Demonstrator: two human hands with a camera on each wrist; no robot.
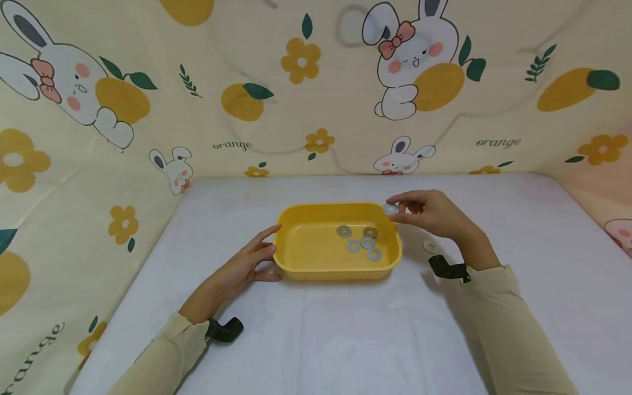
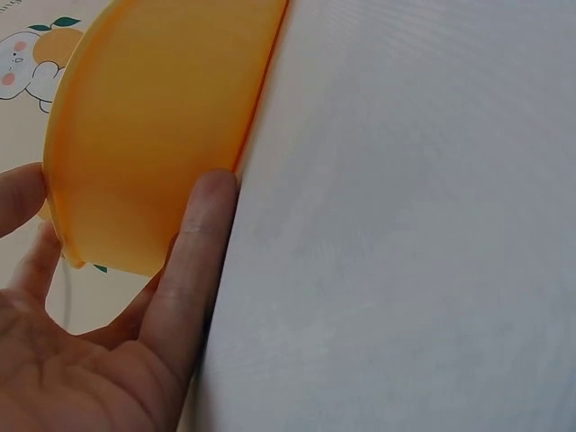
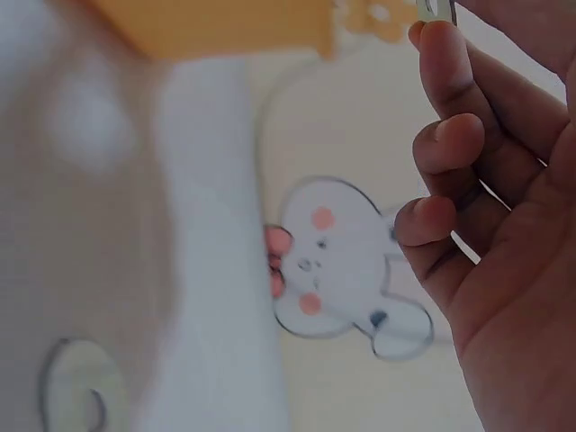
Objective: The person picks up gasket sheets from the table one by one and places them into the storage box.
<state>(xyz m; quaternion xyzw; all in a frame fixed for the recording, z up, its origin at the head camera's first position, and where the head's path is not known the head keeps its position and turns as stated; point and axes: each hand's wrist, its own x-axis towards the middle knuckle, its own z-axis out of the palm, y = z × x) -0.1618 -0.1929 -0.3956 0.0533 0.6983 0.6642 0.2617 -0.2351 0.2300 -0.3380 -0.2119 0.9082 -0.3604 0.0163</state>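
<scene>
A yellow plastic tray (image 1: 306, 274) stands on the white-covered table. Several flat metal washers (image 1: 353, 246) lie in its right half, one of them darker and brownish. My left hand (image 1: 247, 260) rests against the tray's left end with fairly straight, spread fingers; in the left wrist view its thumb (image 2: 193, 261) lies along the wall low down near the table. Above the tray's back right corner, my right hand (image 1: 427, 211) pinches a washer (image 1: 390, 209) between thumb and fingertips. In the right wrist view only the edge of that washer shows at the top.
Another washer (image 1: 429, 246) lies on the table right of the tray, under the right wrist. A cloth wall (image 1: 276, 126) printed with rabbits and oranges rises behind the table and along its sides. Both wrists wear black camera mounts (image 1: 224, 330).
</scene>
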